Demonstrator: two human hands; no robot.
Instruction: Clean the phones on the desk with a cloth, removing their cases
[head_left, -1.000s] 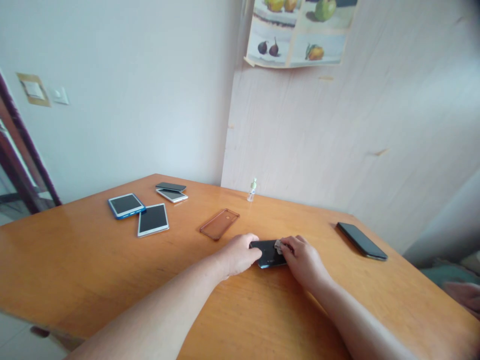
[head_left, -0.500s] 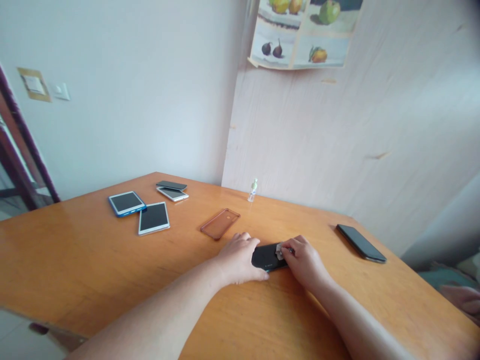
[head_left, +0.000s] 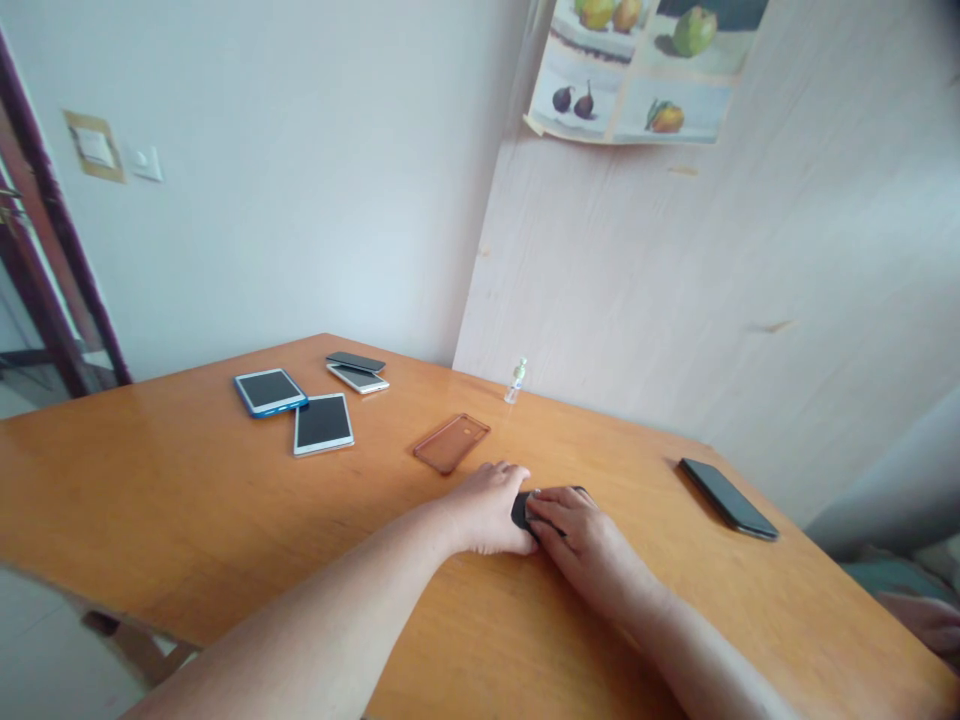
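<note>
A black smartphone (head_left: pixel 519 514) lies flat on the wooden table, largely covered by my hands. My left hand (head_left: pixel 489 510) clasps its left end, thumb along the near edge and fingers along the far one. Over the phone's middle, my right hand (head_left: pixel 583 535) presses a small whitish wipe (head_left: pixel 531 507) against the surface. Only a sliver of that wipe shows beside the fingertips. Just beyond my left hand rests a brown see-through phone case (head_left: pixel 451 444).
Two white-framed tablets, one in a blue case (head_left: pixel 270 390) and one without (head_left: pixel 323 424), lie at left. Behind them are a white phone (head_left: pixel 358 377) and a dark phone (head_left: pixel 355 361). A small clear bottle (head_left: pixel 516 381) stands near the wall. Another black phone (head_left: pixel 727 498) lies at right.
My right hand has slid left along the phone with the wipe, now nearly meeting my left hand, and lies flatter over the phone. The camera view has turned slightly.
</note>
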